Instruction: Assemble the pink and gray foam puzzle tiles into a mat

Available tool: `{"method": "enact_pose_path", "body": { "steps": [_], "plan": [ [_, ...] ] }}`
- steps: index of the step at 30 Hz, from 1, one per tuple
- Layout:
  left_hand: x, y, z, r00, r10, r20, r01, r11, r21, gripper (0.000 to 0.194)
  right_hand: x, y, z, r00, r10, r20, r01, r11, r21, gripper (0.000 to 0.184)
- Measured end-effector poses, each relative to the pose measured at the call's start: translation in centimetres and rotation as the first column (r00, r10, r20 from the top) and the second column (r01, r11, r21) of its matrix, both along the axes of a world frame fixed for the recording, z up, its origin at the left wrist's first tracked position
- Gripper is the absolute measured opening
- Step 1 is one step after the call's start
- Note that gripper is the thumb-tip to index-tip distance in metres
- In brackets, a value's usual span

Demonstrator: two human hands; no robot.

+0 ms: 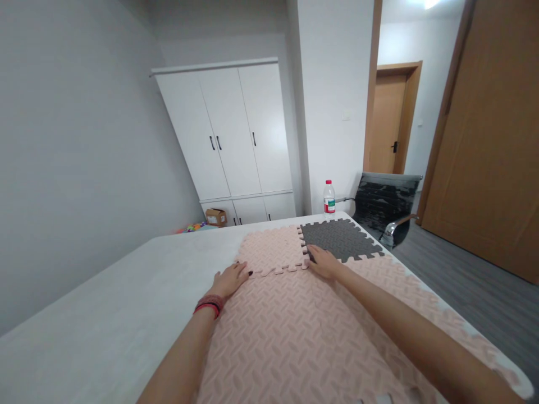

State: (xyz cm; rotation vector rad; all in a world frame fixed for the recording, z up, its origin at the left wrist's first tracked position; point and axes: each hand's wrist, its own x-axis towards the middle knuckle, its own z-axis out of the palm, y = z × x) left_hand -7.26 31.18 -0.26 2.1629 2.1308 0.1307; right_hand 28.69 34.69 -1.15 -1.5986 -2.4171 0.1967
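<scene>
A pink foam mat tile (269,247) with jigsaw edges lies at the far end of the table. My left hand (231,279), with red bands at the wrist, has its fingers closed at this tile's near left corner. At the near right corner, my right hand (323,262) has its fingers bent over the seam beside a dark grey foam tile (341,238). Larger pink foam matting (295,331) covers the table nearer to me, and narrow gaps show along its seam with the far tile. What lies under my fingers is partly hidden.
The white table (105,303) extends to the left. A bottle with a red cap (329,199) stands at its far right corner. Beyond are a black chair (385,202), a white wardrobe (231,134), a cardboard box (216,217) and a wooden door (484,140).
</scene>
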Motion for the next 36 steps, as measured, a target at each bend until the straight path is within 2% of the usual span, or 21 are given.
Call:
{"method": "enact_pose_path", "body": {
  "steps": [3, 7, 11, 17, 22, 25, 31, 34, 36],
  "plan": [
    [0.0, 0.1, 0.0, 1.0, 0.002, -0.026, -0.002, 1.0, -0.002, 0.056, -4.8, 0.5, -0.6, 0.999, 0.025, -0.025, -0.027, 0.997, -0.066, 0.077],
    [-0.2, 0.5, 0.3, 0.998, -0.025, -0.055, 0.024, 1.0, -0.014, 0.056, -7.5, 1.1, -1.5, 1.0, -0.009, -0.006, 0.008, 0.988, -0.152, 0.092],
    [0.5, 0.9, 0.4, 0.997, -0.016, -0.072, 0.014, 1.0, -0.025, 0.056, -7.6, 1.3, -1.8, 0.999, -0.019, 0.04, 0.028, 0.973, -0.23, 0.095],
    [3.1, 1.0, 0.1, 0.988, 0.112, -0.106, -0.114, 0.993, -0.013, 0.071, -8.7, 1.6, -0.6, 0.993, -0.055, 0.104, 0.084, 0.951, -0.299, 0.107],
    [3.9, 0.9, 0.4, 0.977, 0.168, -0.13, -0.172, 0.985, -0.023, 0.08, -10.6, 1.4, 0.0, 0.982, -0.132, 0.137, 0.17, 0.934, -0.314, 0.121],
    [4.1, 1.1, 0.0, 0.973, 0.188, -0.132, -0.194, 0.98, -0.034, 0.084, -10.9, 1.2, -0.1, 0.979, -0.151, 0.135, 0.187, 0.927, -0.324, 0.12],
    [4.4, 1.4, -1.4, 0.967, 0.227, -0.117, -0.235, 0.97, -0.063, 0.103, -10.7, 0.8, -0.5, 0.984, -0.138, 0.11, 0.167, 0.934, -0.317, 0.116],
    [4.5, 1.2, -1.2, 0.965, 0.235, -0.114, -0.242, 0.969, -0.053, 0.102, -10.5, 0.5, 0.0, 0.988, -0.114, 0.106, 0.14, 0.945, -0.294, 0.117],
    [4.7, 0.8, -0.9, 0.963, 0.241, -0.119, -0.246, 0.969, -0.025, 0.1, -9.5, 0.6, 0.7, 0.994, -0.051, 0.096, 0.076, 0.957, -0.281, 0.109]
  ]
}}
